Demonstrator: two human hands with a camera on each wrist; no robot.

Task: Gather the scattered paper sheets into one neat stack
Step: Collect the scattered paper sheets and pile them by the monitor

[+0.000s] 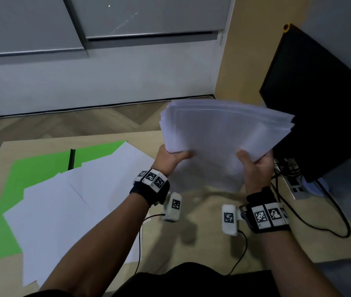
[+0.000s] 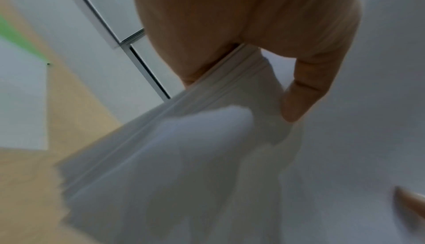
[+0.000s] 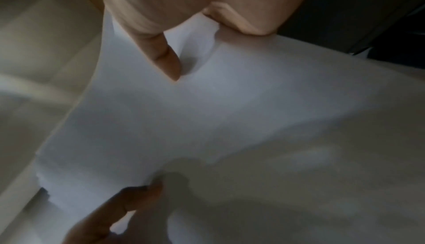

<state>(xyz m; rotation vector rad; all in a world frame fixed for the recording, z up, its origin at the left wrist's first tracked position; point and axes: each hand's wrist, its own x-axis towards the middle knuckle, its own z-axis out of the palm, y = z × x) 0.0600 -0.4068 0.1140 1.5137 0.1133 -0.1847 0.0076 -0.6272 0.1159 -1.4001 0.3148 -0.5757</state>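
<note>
A thick bundle of white paper sheets [image 1: 219, 136] is held up above the right half of the wooden table [image 1: 202, 236], its far edges fanned and uneven. My left hand [image 1: 170, 158] grips its left edge, thumb on top. My right hand [image 1: 256, 166] grips its right edge the same way. In the left wrist view the thumb [image 2: 306, 88] presses onto the paper stack [image 2: 207, 138]. The right wrist view shows the thumb [image 3: 165, 57] on the bundle [image 3: 184, 120]. Several loose sheets [image 1: 74, 200] lie overlapping on the green mat [image 1: 31, 174] at the left.
A black monitor [image 1: 324, 108] stands at the right edge of the table, close to the raised bundle. A power strip [image 1: 296, 187] and black cables [image 1: 330, 211] lie beneath it. Wood floor and a white wall are beyond the table's far edge.
</note>
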